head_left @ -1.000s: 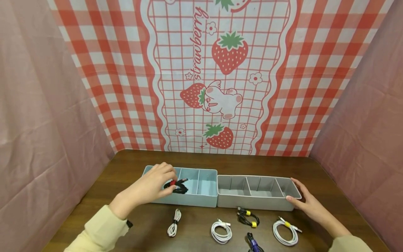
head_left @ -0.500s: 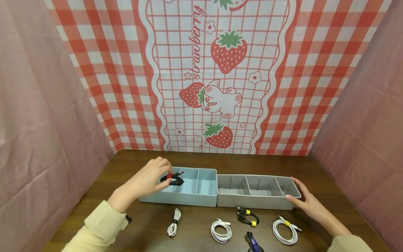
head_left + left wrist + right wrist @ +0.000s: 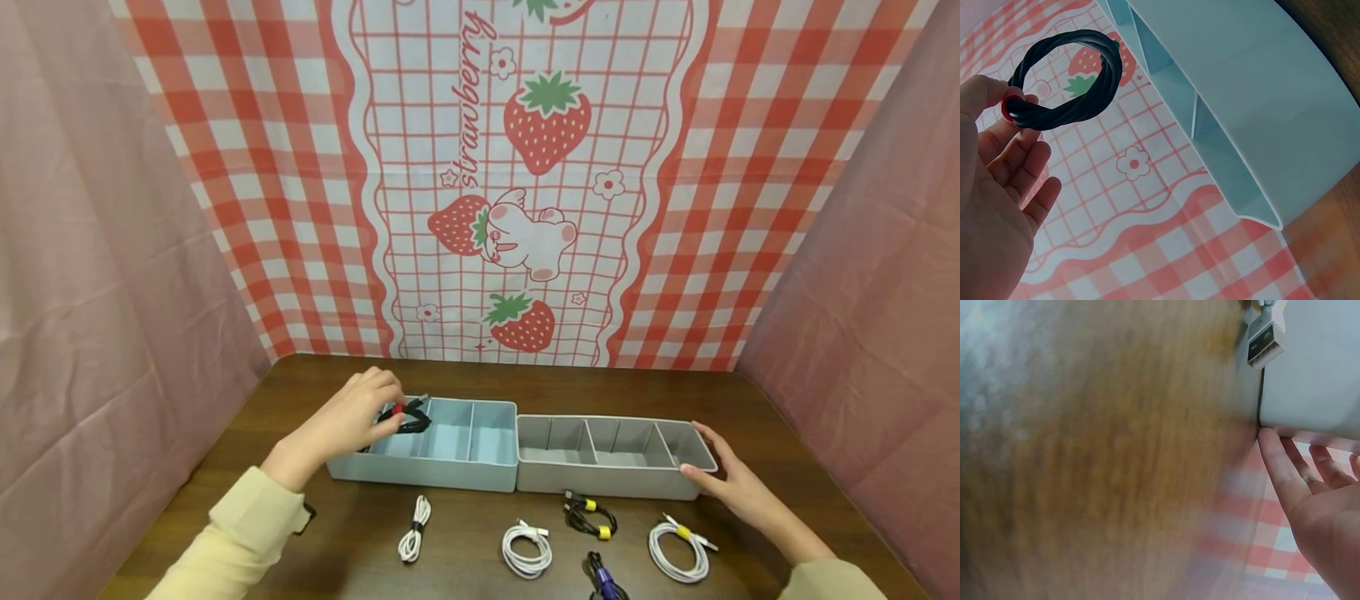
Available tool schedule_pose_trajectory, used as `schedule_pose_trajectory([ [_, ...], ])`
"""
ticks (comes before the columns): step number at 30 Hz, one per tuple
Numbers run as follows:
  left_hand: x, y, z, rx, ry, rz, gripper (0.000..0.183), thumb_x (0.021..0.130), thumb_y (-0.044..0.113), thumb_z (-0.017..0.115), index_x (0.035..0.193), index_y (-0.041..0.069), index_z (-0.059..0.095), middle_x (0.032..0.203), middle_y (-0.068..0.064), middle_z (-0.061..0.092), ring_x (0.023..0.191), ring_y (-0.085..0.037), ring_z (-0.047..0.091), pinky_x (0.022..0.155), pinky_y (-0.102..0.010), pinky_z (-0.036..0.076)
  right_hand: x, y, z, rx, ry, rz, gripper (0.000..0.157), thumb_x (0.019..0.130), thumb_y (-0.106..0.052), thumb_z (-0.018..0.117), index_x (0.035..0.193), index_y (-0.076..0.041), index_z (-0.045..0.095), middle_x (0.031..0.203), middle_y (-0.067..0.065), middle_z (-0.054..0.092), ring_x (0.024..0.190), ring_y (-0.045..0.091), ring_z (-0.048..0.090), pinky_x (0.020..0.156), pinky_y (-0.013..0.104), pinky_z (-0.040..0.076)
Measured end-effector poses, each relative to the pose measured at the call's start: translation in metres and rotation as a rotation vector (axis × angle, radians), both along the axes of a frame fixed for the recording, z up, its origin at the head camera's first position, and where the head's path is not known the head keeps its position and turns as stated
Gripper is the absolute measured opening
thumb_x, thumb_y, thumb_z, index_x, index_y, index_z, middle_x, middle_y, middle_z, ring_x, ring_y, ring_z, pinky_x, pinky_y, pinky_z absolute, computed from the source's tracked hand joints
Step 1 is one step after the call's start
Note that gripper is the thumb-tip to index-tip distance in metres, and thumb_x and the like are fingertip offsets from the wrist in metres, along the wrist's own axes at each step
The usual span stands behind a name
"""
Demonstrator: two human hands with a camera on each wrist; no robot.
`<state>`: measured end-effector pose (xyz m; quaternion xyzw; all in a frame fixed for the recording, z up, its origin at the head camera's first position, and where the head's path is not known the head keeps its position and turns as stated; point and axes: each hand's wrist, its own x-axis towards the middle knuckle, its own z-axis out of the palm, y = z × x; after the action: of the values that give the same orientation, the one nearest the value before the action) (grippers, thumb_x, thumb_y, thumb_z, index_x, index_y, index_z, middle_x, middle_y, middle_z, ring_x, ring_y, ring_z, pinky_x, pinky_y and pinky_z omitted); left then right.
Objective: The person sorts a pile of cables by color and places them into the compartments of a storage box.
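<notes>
My left hand [image 3: 351,418] pinches a coiled black cable [image 3: 1088,115] by its red tie, with the thumb and fingertips on the tie. The coil hangs over the left end of a light blue divided box [image 3: 465,475]; in the left wrist view it shows as a ring beside the box's open side. My right hand [image 3: 738,493] holds the right end of a grey divided box [image 3: 600,481], thumb at the front corner and fingers along the end towards the back. In the right wrist view the fingertips [image 3: 1269,437] touch the box's corner.
In front of the boxes lie a white cable with a black tie [image 3: 415,529], a coiled white cable [image 3: 527,550], a black cable with yellow ties [image 3: 591,515], a purple-tied black cable [image 3: 604,577] and a yellow-tied white cable [image 3: 678,548]. A strawberry-print cloth [image 3: 517,225] hangs behind.
My left hand has moved left and slightly back with the black cable, from the blue box's front side to over its left end. The right hand stays at the grey box.
</notes>
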<state>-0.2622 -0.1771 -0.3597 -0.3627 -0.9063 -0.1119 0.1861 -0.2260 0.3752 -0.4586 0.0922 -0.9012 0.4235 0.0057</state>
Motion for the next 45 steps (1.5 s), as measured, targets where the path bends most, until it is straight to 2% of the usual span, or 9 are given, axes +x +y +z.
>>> schedule_pose_trajectory([
  [5, -0.006, 0.001, -0.006, 0.007, -0.019, 0.039, 0.009, 0.086, 0.022, 0.067, 0.088, 0.014, 0.066, 0.091, 0.002, 0.056, 0.084, -0.013, 0.043, 0.073, -0.031, 0.036, 0.001, 0.001, 0.000, -0.003, 0.002, 0.001, 0.074, 0.094, -0.018, 0.057, 0.149, -0.003, 0.009, 0.136, 0.031, 0.029, 0.113, 0.032, 0.046, 0.072, 0.031, 0.053],
  [8, -0.008, 0.003, -0.009, 0.015, -0.036, 0.067, 0.009, 0.085, 0.022, 0.067, 0.087, 0.014, 0.067, 0.091, 0.002, 0.057, 0.084, -0.014, 0.044, 0.073, -0.031, 0.036, 0.001, 0.001, -0.001, -0.012, 0.006, 0.008, 0.074, 0.095, -0.018, 0.057, 0.148, -0.002, 0.009, 0.136, 0.032, 0.028, 0.114, 0.035, 0.045, 0.072, 0.030, 0.053],
  [9, -0.009, 0.003, -0.010, 0.016, -0.040, 0.075, 0.009, 0.085, 0.023, 0.068, 0.087, 0.014, 0.067, 0.091, 0.002, 0.057, 0.084, -0.014, 0.044, 0.073, -0.031, 0.036, 0.002, 0.000, -0.001, -0.009, 0.003, 0.005, 0.074, 0.095, -0.019, 0.057, 0.148, -0.002, 0.009, 0.137, 0.031, 0.028, 0.115, 0.042, 0.042, 0.072, 0.030, 0.053],
  [17, -0.014, 0.007, -0.018, 0.026, -0.081, 0.144, 0.011, 0.084, 0.023, 0.068, 0.085, 0.012, 0.066, 0.090, 0.000, 0.058, 0.085, -0.017, 0.046, 0.072, -0.032, 0.035, 0.003, 0.001, -0.003, -0.015, -0.002, -0.002, 0.074, 0.095, -0.020, 0.057, 0.149, -0.004, 0.009, 0.138, 0.032, 0.027, 0.117, 0.043, 0.040, 0.073, 0.033, 0.053],
  [21, -0.017, 0.008, -0.022, 0.008, -0.096, 0.156, 0.011, 0.084, 0.023, 0.067, 0.081, 0.014, 0.064, 0.088, 0.001, 0.056, 0.083, -0.017, 0.045, 0.070, -0.031, 0.034, 0.002, 0.002, -0.003, -0.002, -0.006, -0.010, 0.074, 0.094, -0.022, 0.057, 0.149, -0.006, 0.010, 0.139, 0.031, 0.028, 0.112, 0.016, 0.046, 0.074, 0.034, 0.053],
  [23, -0.018, 0.008, -0.024, -0.002, -0.102, 0.160, 0.012, 0.084, 0.024, 0.067, 0.079, 0.015, 0.062, 0.087, 0.001, 0.055, 0.082, -0.017, 0.044, 0.070, -0.031, 0.033, 0.002, 0.003, -0.002, 0.008, -0.005, -0.013, 0.074, 0.094, -0.022, 0.058, 0.149, -0.006, 0.010, 0.138, 0.030, 0.028, 0.110, 0.012, 0.045, 0.074, 0.033, 0.053],
  [24, -0.018, 0.008, -0.025, -0.007, -0.105, 0.164, 0.013, 0.084, 0.024, 0.067, 0.078, 0.015, 0.061, 0.086, 0.001, 0.055, 0.082, -0.017, 0.044, 0.069, -0.031, 0.032, 0.002, 0.002, -0.002, 0.009, -0.005, -0.012, 0.074, 0.094, -0.022, 0.057, 0.149, -0.006, 0.010, 0.138, 0.030, 0.028, 0.110, 0.013, 0.045, 0.074, 0.033, 0.053],
  [30, -0.023, 0.007, -0.031, -0.006, -0.109, 0.190, 0.014, 0.084, 0.025, 0.068, 0.078, 0.014, 0.061, 0.085, 0.001, 0.055, 0.082, -0.017, 0.044, 0.070, -0.032, 0.033, 0.002, 0.000, 0.000, 0.004, 0.003, 0.008, 0.075, 0.095, -0.021, 0.057, 0.148, -0.002, 0.008, 0.137, 0.032, 0.027, 0.116, 0.044, 0.040, 0.072, 0.033, 0.053],
  [45, -0.036, 0.000, -0.051, 0.028, -0.110, 0.200, 0.014, 0.084, 0.024, 0.068, 0.079, 0.014, 0.061, 0.086, -0.001, 0.056, 0.081, -0.018, 0.045, 0.070, -0.034, 0.034, 0.000, 0.001, -0.003, 0.002, 0.000, -0.002, 0.074, 0.095, -0.021, 0.057, 0.149, -0.004, 0.009, 0.136, 0.031, 0.029, 0.117, 0.045, 0.040, 0.072, 0.032, 0.052],
])
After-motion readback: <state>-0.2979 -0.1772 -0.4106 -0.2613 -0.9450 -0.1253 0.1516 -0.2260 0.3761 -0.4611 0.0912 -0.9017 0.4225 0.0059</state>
